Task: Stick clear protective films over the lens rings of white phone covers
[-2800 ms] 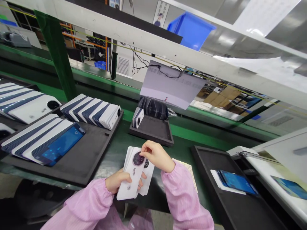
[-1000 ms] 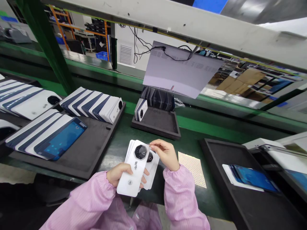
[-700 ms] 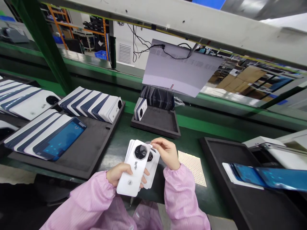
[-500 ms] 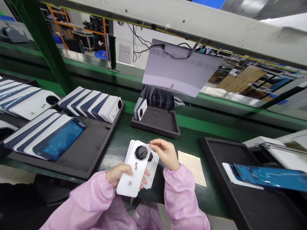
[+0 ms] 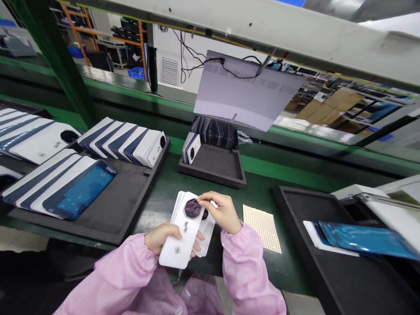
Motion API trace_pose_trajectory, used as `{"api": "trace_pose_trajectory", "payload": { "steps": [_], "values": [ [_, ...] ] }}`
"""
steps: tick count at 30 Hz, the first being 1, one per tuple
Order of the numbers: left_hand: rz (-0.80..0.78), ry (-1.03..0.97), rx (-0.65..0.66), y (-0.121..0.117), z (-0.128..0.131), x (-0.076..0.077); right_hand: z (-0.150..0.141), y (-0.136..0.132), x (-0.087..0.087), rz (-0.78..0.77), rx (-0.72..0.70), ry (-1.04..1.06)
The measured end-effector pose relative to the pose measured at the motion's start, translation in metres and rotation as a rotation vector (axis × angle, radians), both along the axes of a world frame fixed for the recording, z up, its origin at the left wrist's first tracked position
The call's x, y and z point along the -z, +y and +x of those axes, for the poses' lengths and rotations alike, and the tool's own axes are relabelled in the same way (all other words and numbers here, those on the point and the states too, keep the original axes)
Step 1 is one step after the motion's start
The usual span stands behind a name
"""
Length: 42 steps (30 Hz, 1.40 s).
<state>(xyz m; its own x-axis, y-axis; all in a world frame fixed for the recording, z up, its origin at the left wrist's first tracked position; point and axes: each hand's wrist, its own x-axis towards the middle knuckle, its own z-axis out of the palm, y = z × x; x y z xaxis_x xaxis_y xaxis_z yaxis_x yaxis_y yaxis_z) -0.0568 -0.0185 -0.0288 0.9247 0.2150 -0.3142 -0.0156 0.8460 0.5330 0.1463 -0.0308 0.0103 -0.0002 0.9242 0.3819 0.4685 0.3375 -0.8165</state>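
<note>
My left hand (image 5: 161, 237) is closed around several white phone back covers (image 5: 180, 247), fanned out over the near edge of the bench. The front cover carries dark lettering and a round mark, with a dark eight-sided camera window (image 5: 192, 209) at its upper end. Behind it, more white covers (image 5: 207, 236) spread to the right past my fingers. My right hand (image 5: 225, 213) has thumb and forefinger pinched at the upper right edge of that camera window. Whatever lies between those fingertips is too small to make out.
Left, a black tray (image 5: 108, 210) holds rows of white and blue panels. Behind my hands, a smaller tray (image 5: 219, 162) holds dark panels and white covers. A dotted sticker sheet (image 5: 261, 227) lies right, beside another tray (image 5: 344, 280) with blue-filmed panels (image 5: 364, 238). A monitor (image 5: 246, 94) hangs above.
My right hand has moved slightly left, its fingertips now over the upper edge of the camera window, which looks more purple. My left hand and the covers have barely moved.
</note>
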Motion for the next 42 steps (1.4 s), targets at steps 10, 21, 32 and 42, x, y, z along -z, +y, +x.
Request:
{"api": "trace_pose_trajectory", "payload": {
  "steps": [10, 21, 32, 42],
  "values": [
    [-0.017, 0.012, -0.015, 0.000, 0.001, 0.001, -0.004, 0.001, 0.002, 0.099, -0.003, -0.169],
    [-0.042, -0.056, 0.033, 0.003, -0.003, 0.005, 0.038, 0.013, 0.017, -0.101, 0.265, 0.431],
    [-0.092, -0.377, -0.152, 0.009, -0.011, -0.002, 0.012, -0.002, 0.038, -0.248, 0.215, 0.128],
    [-0.043, -0.254, -0.073, 0.007, -0.007, 0.004, 0.017, 0.002, -0.006, -0.059, 0.339, -0.024]
  ]
}}
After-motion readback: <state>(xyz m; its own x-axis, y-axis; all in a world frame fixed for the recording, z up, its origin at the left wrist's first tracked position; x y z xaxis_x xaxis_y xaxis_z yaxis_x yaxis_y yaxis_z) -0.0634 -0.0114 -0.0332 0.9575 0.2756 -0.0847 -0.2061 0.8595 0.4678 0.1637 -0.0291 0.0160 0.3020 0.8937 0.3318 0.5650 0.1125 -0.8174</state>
